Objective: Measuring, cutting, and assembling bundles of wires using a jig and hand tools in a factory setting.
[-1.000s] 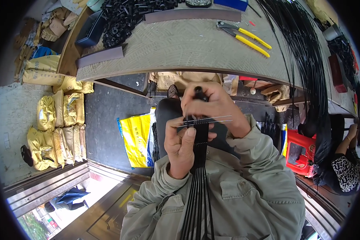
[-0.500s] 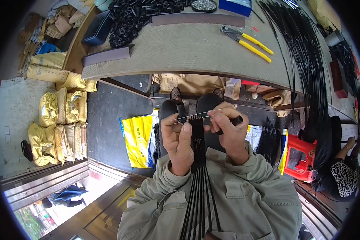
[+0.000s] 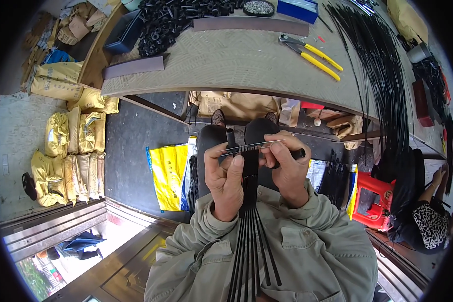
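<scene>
In front of my lap, my left hand (image 3: 225,183) is closed, its thumb and fingers pressing the upper end of a flat row of black umbrella ribs (image 3: 250,171). The ribs fan down over my jacket. A thin wire (image 3: 265,145) crosses their top ends. My right hand (image 3: 291,168) pinches the wire at the right of the row. Its lower fingers also curl around a dark cylindrical piece (image 3: 298,154). Near my left fingertips a short black tube (image 3: 230,136) stands up; what supports it is hidden.
Ahead is a workbench (image 3: 226,65) with yellow-handled pliers (image 3: 317,58), a heap of black plastic parts (image 3: 166,25) and long black rods (image 3: 387,75). Yellow sacks (image 3: 58,136) are stacked left. A red plastic stool (image 3: 375,199) and another person (image 3: 430,221) are at right.
The right hand's fingers have shifted slightly along the wire, while the left hand keeps its grip. The whole view has moved a little.
</scene>
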Action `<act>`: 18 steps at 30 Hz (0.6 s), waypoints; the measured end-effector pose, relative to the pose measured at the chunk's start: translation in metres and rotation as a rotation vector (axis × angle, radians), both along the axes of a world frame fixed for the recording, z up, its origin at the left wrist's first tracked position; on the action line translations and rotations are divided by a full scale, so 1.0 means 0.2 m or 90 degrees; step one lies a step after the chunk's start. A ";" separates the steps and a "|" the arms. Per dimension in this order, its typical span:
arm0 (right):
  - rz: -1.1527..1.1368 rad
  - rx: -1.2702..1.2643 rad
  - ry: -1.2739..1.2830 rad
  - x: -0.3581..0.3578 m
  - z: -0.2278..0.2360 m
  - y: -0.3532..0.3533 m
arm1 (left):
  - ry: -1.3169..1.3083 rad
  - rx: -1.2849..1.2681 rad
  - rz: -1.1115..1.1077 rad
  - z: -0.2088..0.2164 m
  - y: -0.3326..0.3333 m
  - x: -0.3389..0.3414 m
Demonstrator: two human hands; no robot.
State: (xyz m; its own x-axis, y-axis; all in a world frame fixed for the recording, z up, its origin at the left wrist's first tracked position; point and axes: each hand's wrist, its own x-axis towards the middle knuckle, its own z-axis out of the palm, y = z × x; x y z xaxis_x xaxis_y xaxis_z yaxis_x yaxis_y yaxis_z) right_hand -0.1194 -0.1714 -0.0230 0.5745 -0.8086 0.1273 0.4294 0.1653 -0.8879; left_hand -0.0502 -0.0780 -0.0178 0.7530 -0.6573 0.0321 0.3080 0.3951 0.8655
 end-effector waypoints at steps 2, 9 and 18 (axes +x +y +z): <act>-0.004 0.020 -0.001 0.00 0.00 0.01 | -0.004 0.002 0.002 -0.02 0.00 0.00; -0.007 0.111 -0.013 0.02 0.03 0.03 | 0.009 0.009 0.010 0.00 0.00 0.01; 0.155 -0.106 0.088 0.06 -0.01 -0.01 | 0.089 0.004 -0.015 0.03 0.04 0.11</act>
